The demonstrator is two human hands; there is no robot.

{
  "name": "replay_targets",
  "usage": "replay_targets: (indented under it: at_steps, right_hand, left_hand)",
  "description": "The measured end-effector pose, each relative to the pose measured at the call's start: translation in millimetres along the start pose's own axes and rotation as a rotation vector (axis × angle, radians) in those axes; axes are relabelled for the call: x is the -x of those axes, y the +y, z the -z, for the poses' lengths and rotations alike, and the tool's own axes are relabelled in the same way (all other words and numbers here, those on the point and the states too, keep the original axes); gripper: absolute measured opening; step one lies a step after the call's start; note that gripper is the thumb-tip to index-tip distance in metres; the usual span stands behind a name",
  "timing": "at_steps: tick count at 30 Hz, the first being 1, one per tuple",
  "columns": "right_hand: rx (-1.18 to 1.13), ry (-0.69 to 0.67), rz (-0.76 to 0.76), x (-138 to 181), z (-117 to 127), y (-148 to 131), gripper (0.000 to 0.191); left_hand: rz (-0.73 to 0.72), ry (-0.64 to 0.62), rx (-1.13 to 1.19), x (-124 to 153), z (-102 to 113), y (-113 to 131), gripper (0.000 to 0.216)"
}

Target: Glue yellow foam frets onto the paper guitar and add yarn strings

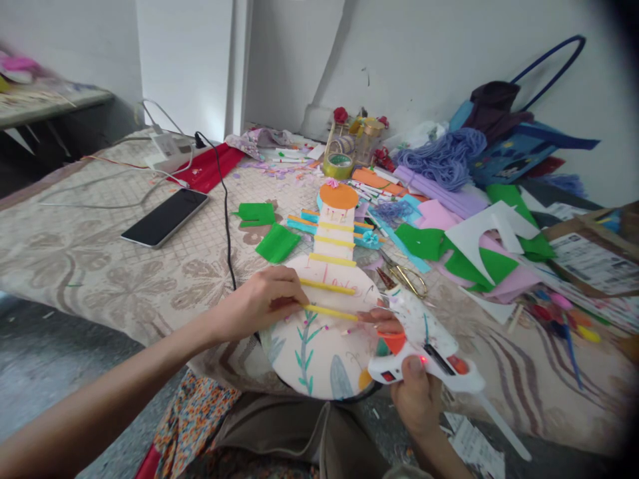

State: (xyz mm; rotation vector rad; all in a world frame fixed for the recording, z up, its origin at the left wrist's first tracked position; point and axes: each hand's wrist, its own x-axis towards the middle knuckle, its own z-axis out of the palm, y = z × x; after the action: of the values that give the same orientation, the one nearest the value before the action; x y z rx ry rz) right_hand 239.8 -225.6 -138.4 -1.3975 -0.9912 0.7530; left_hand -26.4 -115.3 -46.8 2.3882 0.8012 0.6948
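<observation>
A pale paper craft shaped like a round body with a tall neck lies at the near edge of the bed, with painted leaves and yellow strips across it. My left hand presses a yellow strip onto the round part. My right hand grips a white glue gun with an orange trigger, its nozzle beside the strip's right end. An orange disc tops the neck.
A phone and a power strip with cables lie to the left. Green foam pieces, scissors, tape rolls, yarn, markers and foam sheets crowd the right. A bag leans on the wall.
</observation>
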Motion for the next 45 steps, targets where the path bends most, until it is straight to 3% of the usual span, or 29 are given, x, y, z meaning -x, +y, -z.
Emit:
replay_targets:
  at_steps: [17, 32, 45]
  right_hand:
    - [-0.009, -0.084, 0.023, -1.1, 1.0, 7.4, 0.044]
    - [-0.015, -0.063, 0.027, -1.9, -0.3, 0.3, 0.054]
    - [-0.026, -0.076, 0.014, -2.6, 1.3, 9.2, 0.044]
  left_hand:
    - [-0.009, 0.002, 0.001, 0.6, -0.7, -2.2, 0.014]
    - [0.004, -0.009, 0.009, 0.7, -0.3, -1.8, 0.014]
    - [-0.001, 0.006, -0.002, 0.3, -1.2, -2.0, 0.015]
